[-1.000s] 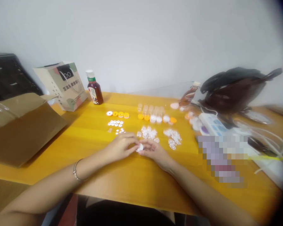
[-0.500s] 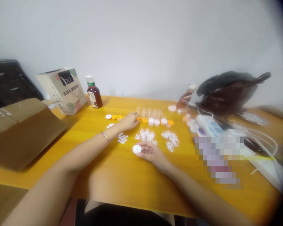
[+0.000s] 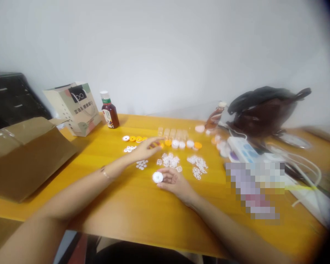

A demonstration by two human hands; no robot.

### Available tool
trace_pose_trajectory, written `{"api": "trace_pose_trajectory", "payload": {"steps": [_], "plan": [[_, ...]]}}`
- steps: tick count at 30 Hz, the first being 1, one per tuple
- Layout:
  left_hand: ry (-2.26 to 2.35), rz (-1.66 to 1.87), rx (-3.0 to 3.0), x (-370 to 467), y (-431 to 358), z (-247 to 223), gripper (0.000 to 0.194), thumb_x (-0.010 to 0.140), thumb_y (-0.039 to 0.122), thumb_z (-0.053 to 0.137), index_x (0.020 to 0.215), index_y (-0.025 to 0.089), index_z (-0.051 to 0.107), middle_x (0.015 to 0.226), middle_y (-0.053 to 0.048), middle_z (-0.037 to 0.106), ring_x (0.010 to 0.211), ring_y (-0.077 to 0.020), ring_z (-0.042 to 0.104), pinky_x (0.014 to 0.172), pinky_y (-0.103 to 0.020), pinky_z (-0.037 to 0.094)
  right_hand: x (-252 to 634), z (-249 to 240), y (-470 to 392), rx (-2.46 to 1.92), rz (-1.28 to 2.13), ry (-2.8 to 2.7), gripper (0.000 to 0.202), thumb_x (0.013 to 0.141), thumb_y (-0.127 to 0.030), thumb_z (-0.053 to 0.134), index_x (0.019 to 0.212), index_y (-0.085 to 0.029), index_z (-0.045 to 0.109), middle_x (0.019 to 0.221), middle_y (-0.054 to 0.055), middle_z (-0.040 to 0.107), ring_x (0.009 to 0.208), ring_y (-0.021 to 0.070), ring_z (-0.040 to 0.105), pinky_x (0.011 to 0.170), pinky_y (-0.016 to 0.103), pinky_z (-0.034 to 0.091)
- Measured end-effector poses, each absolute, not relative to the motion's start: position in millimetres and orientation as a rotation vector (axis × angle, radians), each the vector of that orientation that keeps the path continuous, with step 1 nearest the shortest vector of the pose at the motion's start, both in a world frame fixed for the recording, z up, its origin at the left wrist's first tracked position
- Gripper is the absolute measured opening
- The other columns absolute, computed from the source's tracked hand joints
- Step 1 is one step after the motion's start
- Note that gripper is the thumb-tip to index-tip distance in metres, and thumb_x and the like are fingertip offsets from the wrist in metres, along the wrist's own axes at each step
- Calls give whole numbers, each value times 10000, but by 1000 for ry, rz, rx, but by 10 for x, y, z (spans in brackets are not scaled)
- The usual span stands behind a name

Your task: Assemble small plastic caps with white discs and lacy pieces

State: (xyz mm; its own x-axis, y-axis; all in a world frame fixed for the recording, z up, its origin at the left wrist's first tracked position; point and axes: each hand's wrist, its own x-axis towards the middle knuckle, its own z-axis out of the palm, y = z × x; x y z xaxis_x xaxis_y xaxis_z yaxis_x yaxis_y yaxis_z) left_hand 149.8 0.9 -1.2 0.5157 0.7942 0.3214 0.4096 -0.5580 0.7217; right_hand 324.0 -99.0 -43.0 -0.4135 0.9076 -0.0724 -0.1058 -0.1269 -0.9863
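Observation:
My right hand (image 3: 174, 183) pinches a round white disc (image 3: 157, 177) at its edge, low over the middle of the table. Farther back, my left hand (image 3: 147, 147) reaches over the row of discs with its fingers apart and nothing visible between them. That row has orange discs (image 3: 168, 143) and white discs (image 3: 190, 143). Clear small containers (image 3: 173, 134) stand behind it. Between the row and my right hand lie white lattice pieces (image 3: 169, 160). More lattice pieces (image 3: 198, 163) are to the right, and small white rounds (image 3: 142, 164) are to the left.
On the left are a cardboard box (image 3: 30, 157), a paper bag (image 3: 81, 112) and a dark red bottle (image 3: 110, 113). To the right are a second bottle (image 3: 216, 116), a dark bag (image 3: 264, 113), a white power strip (image 3: 243, 148) and cables (image 3: 308, 161).
My left hand has drawn back slightly to the left from the row, and its fingers have spread. My right hand still holds the white disc in nearly the same place.

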Motion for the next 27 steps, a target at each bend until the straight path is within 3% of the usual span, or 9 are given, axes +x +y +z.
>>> {"api": "trace_pose_trajectory", "payload": {"steps": [3,8,18,27], "plan": [[731,801,1628,1317,-357,20,329,864,252,466,1191,213,480,1077,-95,591,868,-153,618,752,-298,488,3230,-431,-987,-957,1594,-1342,412,571,-263,758,926,-220,552,844,5,661,798,155,621,846,365,461],[641,777,1205,1186,-652,-41,315,829,194,537,1143,166,536,1101,-116,595,931,-180,614,852,-325,471,3218,-386,-994,-1006,1417,-1292,384,593,-261,741,921,-213,546,858,22,666,818,166,619,850,362,457],[668,771,1225,1192,-661,-138,392,753,185,639,1132,202,542,1204,-84,534,902,-164,624,878,-316,440,3222,-368,-985,-1070,1271,-1305,333,620,-234,709,912,-203,550,819,20,668,765,151,623,770,314,481],[714,759,1466,1190,-649,-218,392,792,246,589,1170,190,501,1062,-75,592,847,-135,601,809,-298,453,3204,-365,-1029,-1072,1243,-1377,320,638,-240,697,919,-200,548,816,25,663,764,152,619,767,317,479]]}}
